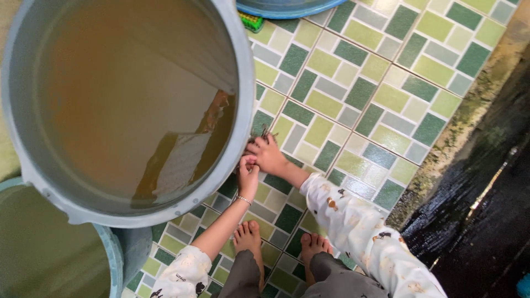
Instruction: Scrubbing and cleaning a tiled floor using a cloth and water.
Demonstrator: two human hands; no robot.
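Both hands low beside the big bucket.
My left hand [248, 174] and right hand [268, 154] meet against the grey bucket [243, 83] wall above the tiled floor [353, 83]; whether either grip is closed, I cannot tell.

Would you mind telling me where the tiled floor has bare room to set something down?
The tiled floor lies bare between the grey bucket and the dark wet strip. It is crowded where the left hand and right hand meet at the bucket, near the feet.
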